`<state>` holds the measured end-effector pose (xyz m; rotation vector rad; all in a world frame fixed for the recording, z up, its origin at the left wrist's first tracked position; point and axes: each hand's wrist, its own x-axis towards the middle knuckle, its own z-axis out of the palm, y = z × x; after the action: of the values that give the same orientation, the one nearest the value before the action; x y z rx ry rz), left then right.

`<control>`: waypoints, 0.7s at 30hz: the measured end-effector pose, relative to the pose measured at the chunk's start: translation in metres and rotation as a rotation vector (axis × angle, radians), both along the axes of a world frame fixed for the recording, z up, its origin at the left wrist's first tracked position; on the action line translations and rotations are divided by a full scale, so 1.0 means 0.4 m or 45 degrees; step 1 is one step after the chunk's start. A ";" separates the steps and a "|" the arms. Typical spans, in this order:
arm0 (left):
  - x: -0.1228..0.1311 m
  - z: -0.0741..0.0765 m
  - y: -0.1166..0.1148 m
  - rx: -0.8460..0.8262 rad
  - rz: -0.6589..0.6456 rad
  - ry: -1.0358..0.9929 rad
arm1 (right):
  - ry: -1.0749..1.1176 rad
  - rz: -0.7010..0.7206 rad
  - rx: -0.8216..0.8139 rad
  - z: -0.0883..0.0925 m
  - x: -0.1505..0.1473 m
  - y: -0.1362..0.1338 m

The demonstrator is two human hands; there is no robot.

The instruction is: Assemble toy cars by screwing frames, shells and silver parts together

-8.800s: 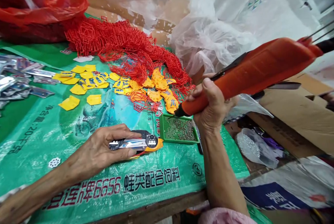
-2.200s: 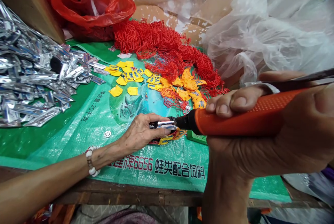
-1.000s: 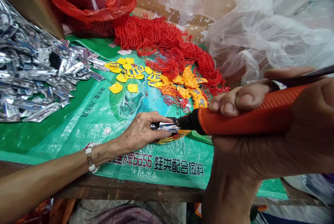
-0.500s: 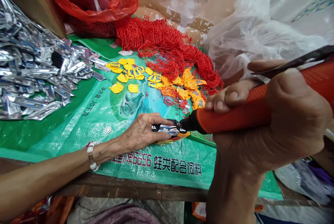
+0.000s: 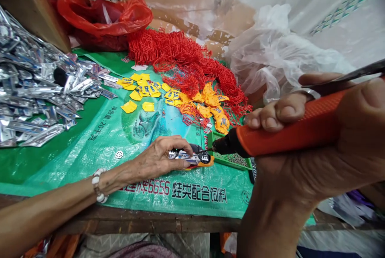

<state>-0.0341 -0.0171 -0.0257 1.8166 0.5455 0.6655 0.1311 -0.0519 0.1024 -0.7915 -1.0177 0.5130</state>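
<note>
My left hand [image 5: 170, 154] is closed around a small toy car [image 5: 205, 160] lying on the green sheet, its thumb and fingers on either side. The car shows silver, black and orange-yellow parts. In my right hand [image 5: 281, 177] is a red electric screwdriver [image 5: 291, 123] with a black nose, pointing left. Its thin bit ends close to the car's right end; whether they touch I cannot tell. A dark metal tool [image 5: 351, 74], its kind unclear, is also tucked between the right fingers. Just right of the car, a green tray [image 5: 245, 166] holds many tiny metal pieces that look like screws.
Silver parts [image 5: 45, 89] are heaped at left. Yellow pieces [image 5: 147, 87] and orange pieces [image 5: 212, 99] lie mid-table, before a pile of red plastic frames [image 5: 177, 55]. A red bag [image 5: 102, 17] stands behind; clear plastic [image 5: 264, 49] hangs at right. A small white wheel-like disc [image 5: 119, 154] lies left.
The screwdriver's nose has drawn back to the right from the car, and more of the screw tray shows. My left hand still holds the car. The whole view has shifted slightly.
</note>
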 end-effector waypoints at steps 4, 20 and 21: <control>0.007 -0.009 -0.001 0.032 0.017 -0.036 | 0.012 -0.051 0.000 0.006 0.013 -0.009; 0.019 -0.019 -0.015 -0.054 0.155 -0.166 | 0.083 -0.041 -0.122 -0.003 -0.050 -0.004; 0.019 -0.020 -0.014 -0.066 0.166 -0.160 | 0.072 -0.033 -0.124 -0.002 -0.048 -0.006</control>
<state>-0.0265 -0.0228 -0.0336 1.6880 0.5951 0.8410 0.1118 -0.0541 0.1016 -0.8714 -0.9349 0.5632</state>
